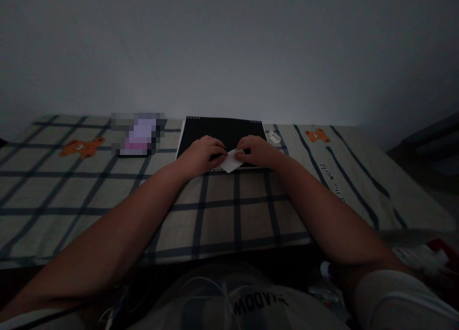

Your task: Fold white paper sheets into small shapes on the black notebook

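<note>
A small piece of white paper [231,162] with a pointed lower corner lies between my two hands, over the near edge of a flat black sheet [224,129]. My left hand [204,155] pinches its left side with thumb and fingertips. From the other side, my right hand [256,150] grips its upper right part with the fingers closed. Both hands rest low over the black sheet, which has rows of small white marks in its far corners and a pale edge showing beneath it. The view is dim, so the paper's folds are hard to make out.
A phone [138,137], blurred out, lies to the left on the checked tablecloth [172,229]. Right of the black sheet is a small folded white paper [274,137]. A grey wall [229,52] stands behind the table. Clutter [426,258] shows below the right edge.
</note>
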`<state>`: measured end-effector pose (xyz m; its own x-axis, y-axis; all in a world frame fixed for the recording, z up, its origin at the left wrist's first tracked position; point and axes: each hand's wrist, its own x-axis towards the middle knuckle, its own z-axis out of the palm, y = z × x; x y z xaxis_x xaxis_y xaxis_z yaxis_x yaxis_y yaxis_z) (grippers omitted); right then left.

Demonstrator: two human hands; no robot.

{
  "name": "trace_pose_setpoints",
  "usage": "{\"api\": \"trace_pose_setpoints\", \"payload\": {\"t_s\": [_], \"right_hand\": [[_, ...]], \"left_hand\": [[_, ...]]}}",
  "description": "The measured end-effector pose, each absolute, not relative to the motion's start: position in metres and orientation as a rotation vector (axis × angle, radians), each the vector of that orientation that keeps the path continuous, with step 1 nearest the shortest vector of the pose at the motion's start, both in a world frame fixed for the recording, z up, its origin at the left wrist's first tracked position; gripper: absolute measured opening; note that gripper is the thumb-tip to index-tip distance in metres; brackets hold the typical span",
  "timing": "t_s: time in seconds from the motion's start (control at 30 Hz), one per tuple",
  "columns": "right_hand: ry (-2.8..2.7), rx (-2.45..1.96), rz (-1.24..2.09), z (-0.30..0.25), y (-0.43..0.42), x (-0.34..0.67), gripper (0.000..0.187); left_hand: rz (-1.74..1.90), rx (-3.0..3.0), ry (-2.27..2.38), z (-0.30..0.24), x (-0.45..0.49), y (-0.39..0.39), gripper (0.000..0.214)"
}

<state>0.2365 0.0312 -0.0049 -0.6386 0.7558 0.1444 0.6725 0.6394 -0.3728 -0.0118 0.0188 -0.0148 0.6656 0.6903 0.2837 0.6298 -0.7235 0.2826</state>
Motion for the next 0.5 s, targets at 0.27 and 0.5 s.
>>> {"api": "trace_pose_setpoints", "payload": {"t_s": [0.27,0.5], "right_hand": [[-2.472,-1.381,0.375,0.0008,0.0232,0.2293,0.02],[-2.404,-1.375,0.516,-0.0019,0.0251,0.2308,0.025]], "left_hand": [[0.572,2.631,1.082,-0.0163,-0.0112,0.0203,0.027],[0.57,2.621,1.111,-0.0167,-0.0117,0.0205,0.029]]}}
